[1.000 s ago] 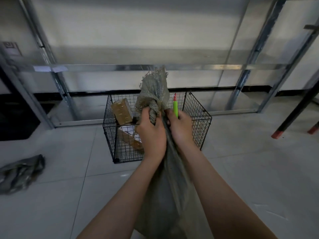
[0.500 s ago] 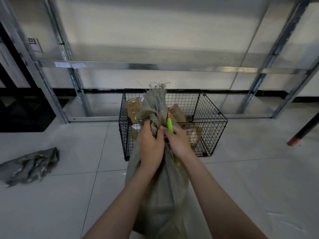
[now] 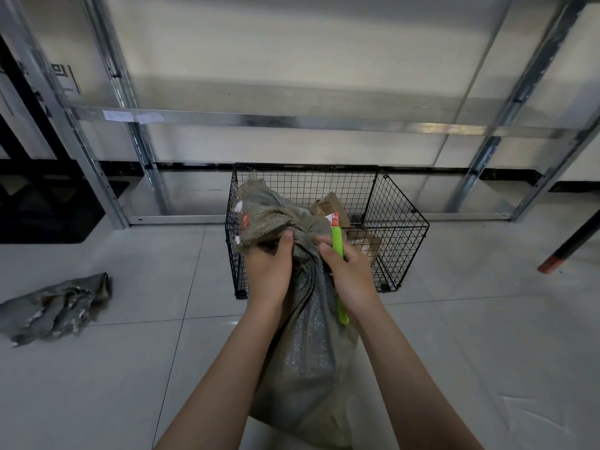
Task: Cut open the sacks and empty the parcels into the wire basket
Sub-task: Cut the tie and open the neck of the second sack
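A grey-green woven sack [image 3: 305, 362] stands on the floor in front of me, its neck twisted shut. My left hand [image 3: 268, 271] grips the bunched top of the sack, which now flops over to the left. My right hand [image 3: 349, 277] holds a green utility knife [image 3: 337, 251] against the right side of the neck, tip upward. Just behind stands the black wire basket [image 3: 399, 235] with brown cardboard parcels [image 3: 329, 206] inside, partly hidden by the sack top.
An emptied, crumpled sack [image 3: 55, 306] lies on the tiles at the left. A metal shelving frame [image 3: 259, 120] runs along the wall behind the basket. A dark leg with a red foot [image 3: 552, 264] stands at the right.
The sack's top has bent from upright to leaning left. My view has come closer and lower, and the knife hand has slid slightly down the neck.
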